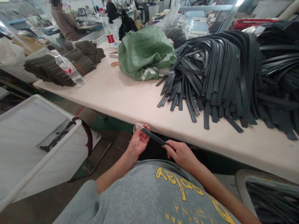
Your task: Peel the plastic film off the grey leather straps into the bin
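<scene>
A short length of dark strap stretches between my two hands, just off the table's front edge and close to my body. My left hand is closed on its far-left end, thumb on top and fingers beneath. A small whitish piece shows at that thumb and the strap's end; whether it is cloth or a finger cover I cannot make out. At the other end, my right hand pinches the strap between thumb and fingers. On the table, a large pile of black straps hangs in folds toward the front.
A green woven sack sits on the pale table. Brown bundles and a lying plastic bottle are at left. A white cart stands left; a bin of straps stands lower right. People work behind.
</scene>
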Motion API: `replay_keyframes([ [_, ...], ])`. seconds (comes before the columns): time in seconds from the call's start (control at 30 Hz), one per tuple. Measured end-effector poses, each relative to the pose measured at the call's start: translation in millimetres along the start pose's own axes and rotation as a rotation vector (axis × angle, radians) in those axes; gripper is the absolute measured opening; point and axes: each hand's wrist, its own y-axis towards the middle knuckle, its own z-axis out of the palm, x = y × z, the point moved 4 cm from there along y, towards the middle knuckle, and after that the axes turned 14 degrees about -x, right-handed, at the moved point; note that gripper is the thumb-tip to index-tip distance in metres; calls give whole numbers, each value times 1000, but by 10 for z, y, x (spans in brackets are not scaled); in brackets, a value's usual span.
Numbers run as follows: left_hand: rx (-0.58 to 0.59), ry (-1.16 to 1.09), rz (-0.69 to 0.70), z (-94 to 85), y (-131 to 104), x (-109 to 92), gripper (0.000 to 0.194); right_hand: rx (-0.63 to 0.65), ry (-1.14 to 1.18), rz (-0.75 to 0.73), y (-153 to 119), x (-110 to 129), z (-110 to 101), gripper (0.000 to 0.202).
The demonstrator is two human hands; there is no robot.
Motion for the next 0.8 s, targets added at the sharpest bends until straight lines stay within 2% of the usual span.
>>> replay_keyframes([
  [0.2, -46, -20, 31, -106, 69, -64, 17, 17, -78, 28, 100, 8, -7, 33],
  [0.47, -47, 3, 96, -171, 108, -97, 21, 8, 33, 83, 85, -46, -24, 31],
  [0.67, -99, -14, 115, -224, 203, -163, 21, 8, 88, 80, 47, -72, -33, 30],
  [0.8, -73, -12, 132, -244, 236, -179, 17, 16, 111, 53, 13, -36, -21, 30],
])
